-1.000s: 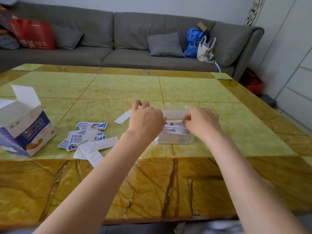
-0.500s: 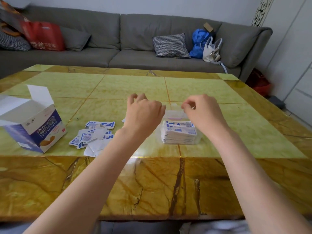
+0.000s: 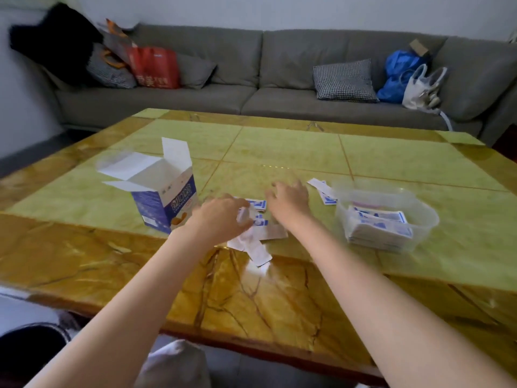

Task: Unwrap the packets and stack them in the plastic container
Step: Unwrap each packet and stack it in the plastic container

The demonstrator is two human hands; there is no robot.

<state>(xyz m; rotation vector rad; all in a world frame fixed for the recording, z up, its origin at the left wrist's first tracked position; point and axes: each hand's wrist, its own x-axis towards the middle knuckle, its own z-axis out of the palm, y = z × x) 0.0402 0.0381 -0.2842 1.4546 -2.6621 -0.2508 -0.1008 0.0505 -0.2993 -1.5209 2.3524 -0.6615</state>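
Right now both hands are over the loose pile of packets (image 3: 256,219) in the middle of the table (image 3: 279,152): left hand (image 3: 221,217) has fingers bent down onto the pile, tho it's too blurred to tell if it's pinching one, and right hand (image 3: 288,201) hovers w/ fingers spread. Plastic container (image 3: 419,208) sits off to the right w/ a neat stack of packets inside; opened blue box (image 3: 165,197) stands left of the pile.

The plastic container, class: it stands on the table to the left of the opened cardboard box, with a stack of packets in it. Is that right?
Not quite. The head view shows the plastic container standing to the right of the opened cardboard box, not the left. It is on the table and does hold a stack of packets.
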